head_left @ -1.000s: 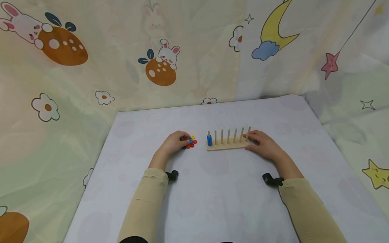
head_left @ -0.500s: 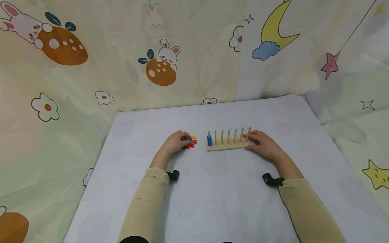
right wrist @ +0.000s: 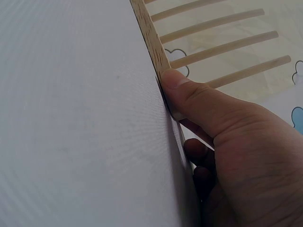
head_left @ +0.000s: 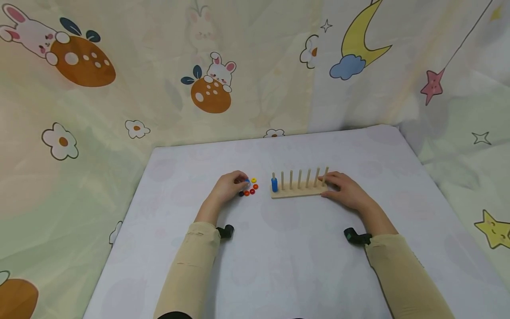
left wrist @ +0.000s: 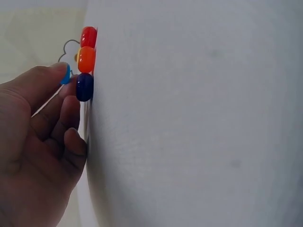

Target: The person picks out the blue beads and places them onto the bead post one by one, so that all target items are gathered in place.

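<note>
Between thumb and fingertips, my left hand (head_left: 228,187) pinches a light blue bead (left wrist: 66,75), just above the table beside the loose beads. A dark blue bead (left wrist: 84,87), an orange bead (left wrist: 86,59) and a red bead (left wrist: 88,37) line up past the fingers in the left wrist view. A yellow bead (head_left: 253,180) lies behind them. My right hand (head_left: 347,189) grips the right end of a wooden peg board (head_left: 299,192), its thumb on the front edge. Blue beads (head_left: 274,184) are stacked on the leftmost peg; the other pegs are bare.
The beads and peg board stand on a white-covered table (head_left: 279,257). A patterned cloth (head_left: 255,97) hangs behind and at both sides. Small black wrist cameras (head_left: 226,231) jut inward from both sleeves.
My left hand has picked the light blue bead out of the group and drawn slightly back, so the dark bead shows again. The right hand and peg board stay put.
</note>
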The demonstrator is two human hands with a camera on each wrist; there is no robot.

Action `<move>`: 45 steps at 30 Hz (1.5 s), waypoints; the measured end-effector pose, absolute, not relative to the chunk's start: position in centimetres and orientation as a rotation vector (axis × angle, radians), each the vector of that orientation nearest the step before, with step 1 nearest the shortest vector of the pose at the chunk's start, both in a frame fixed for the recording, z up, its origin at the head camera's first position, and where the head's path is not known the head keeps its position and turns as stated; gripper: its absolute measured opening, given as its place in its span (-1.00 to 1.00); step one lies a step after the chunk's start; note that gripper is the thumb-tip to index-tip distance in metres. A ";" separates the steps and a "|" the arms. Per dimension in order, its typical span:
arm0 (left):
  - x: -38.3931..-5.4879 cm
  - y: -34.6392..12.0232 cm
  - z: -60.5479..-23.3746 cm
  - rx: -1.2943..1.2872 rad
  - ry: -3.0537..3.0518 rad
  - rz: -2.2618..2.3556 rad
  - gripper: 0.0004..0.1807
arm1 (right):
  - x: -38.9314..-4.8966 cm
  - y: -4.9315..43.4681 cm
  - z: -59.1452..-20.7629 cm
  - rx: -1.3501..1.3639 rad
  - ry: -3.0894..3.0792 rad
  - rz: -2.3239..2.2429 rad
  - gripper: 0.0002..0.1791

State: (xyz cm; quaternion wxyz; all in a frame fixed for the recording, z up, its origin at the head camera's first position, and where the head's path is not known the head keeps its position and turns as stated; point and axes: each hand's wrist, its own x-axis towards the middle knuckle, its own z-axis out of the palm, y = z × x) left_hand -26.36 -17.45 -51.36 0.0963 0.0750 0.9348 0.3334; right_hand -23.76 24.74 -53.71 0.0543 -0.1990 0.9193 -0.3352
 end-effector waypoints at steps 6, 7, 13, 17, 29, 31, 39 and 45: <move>-26.1 -17.4 -51.2 0.209 2.773 1.025 -0.73 | -23.7 24.7 -53.8 -0.589 2.793 -1.006 -0.37; -26.1 -17.4 -51.2 0.208 2.772 1.035 -0.73 | -23.7 24.7 -53.8 -0.588 2.793 -1.007 -0.37; -26.0 -17.3 -50.9 0.232 2.792 1.064 -0.72 | -23.6 24.7 -53.8 -0.596 2.794 -1.018 -0.38; -26.1 -17.1 -50.7 0.267 2.809 1.079 -0.73 | -23.6 24.7 -53.8 -0.594 2.792 -1.018 -0.38; -25.9 -15.8 -48.7 0.356 2.788 1.164 -0.62 | -23.7 24.8 -53.8 -0.587 2.788 -1.013 -0.37; -25.9 -15.4 -48.4 0.371 2.778 1.194 -0.62 | -23.8 24.8 -53.8 -0.588 2.788 -1.013 -0.37; -25.5 -13.8 -47.1 0.418 2.721 1.326 -0.59 | -23.7 24.8 -53.7 -0.586 2.792 -1.006 -0.36; -24.9 -12.5 -46.1 0.479 2.684 1.396 -0.64 | -23.7 24.8 -53.6 -0.581 2.789 -1.010 -0.38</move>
